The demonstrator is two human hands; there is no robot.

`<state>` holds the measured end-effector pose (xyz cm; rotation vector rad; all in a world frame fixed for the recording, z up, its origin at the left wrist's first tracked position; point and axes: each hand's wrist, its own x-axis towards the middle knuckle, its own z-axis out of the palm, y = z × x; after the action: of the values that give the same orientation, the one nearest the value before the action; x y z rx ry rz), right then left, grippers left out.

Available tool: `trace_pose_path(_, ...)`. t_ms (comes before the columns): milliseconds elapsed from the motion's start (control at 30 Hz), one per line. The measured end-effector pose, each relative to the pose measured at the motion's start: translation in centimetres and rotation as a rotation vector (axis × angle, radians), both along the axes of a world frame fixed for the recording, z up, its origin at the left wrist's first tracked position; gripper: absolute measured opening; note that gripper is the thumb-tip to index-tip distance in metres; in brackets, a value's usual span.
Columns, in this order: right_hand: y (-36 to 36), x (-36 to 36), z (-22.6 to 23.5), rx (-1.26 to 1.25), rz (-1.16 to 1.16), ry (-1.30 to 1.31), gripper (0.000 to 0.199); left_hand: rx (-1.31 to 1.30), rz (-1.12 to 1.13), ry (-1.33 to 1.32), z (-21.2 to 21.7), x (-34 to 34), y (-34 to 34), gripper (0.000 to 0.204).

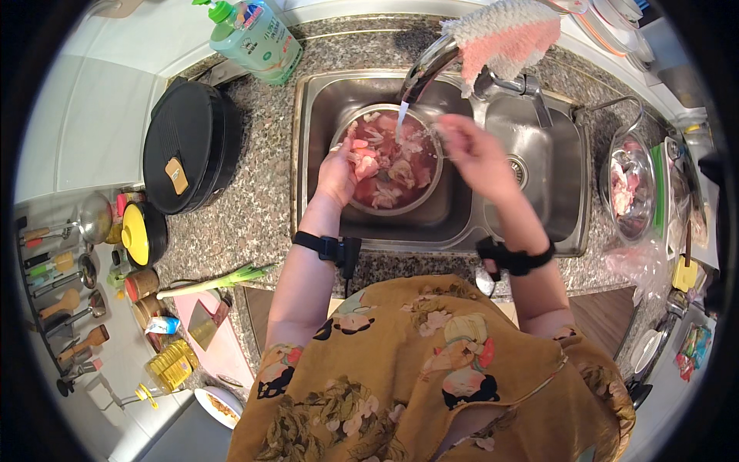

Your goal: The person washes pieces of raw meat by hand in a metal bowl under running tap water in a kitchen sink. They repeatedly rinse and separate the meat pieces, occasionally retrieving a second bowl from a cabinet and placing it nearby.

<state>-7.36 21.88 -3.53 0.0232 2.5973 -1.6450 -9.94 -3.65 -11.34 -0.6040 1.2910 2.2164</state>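
A round metal bowl [387, 213] stands in the left basin of the steel sink [462, 219]. Reddish water fills it, with pieces of raw meat [400, 171] in it. From the faucet [423, 71] a stream of water [402, 115] runs into the bowl. My left hand [336, 175] is at the bowl's left side, its fingers closed on a pink piece of raw meat [365, 163]. My right hand [476, 154] is raised over the bowl's right side and the sink divider. Motion smears its fingers, so what they hold, if anything, cannot be made out.
A pink-and-white cloth [504, 37] hangs over the faucet. Right of the sink stands a clear bowl [630, 189] with raw meat. On the left are a pump bottle [258, 45], a black electric pan [185, 146], a leek [219, 282] and a cleaver [205, 325] on a pink board [231, 354].
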Motion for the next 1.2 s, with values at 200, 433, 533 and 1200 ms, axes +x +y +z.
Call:
trace_pose_path(200, 17.2, 4.5, 6.2, 0.333, -0.409, 0.379, 0.028, -0.012, 0.001, 0.019, 1.3, -0.1, -0.4, 0.038)
trace_pose_path(433, 37.5, 6.4, 3.1, 0.746, -0.665, 0.208, 0.034, -0.046, -0.061, 0.086, 3.2, -0.2, 0.1, 0.038)
trace_pose_path(533, 40.0, 7.4, 1.0, 0.991, -0.632, -0.121, 0.035, -0.045, -0.082, 0.111, 4.3, -0.2, 0.4, 0.037)
trace_pose_path(1200, -8.6, -0.2, -7.4, -1.719, -0.091, -0.909, 0.051, 0.086, -0.145, 0.193, 11.7, 0.8, 2.3, 0.037)
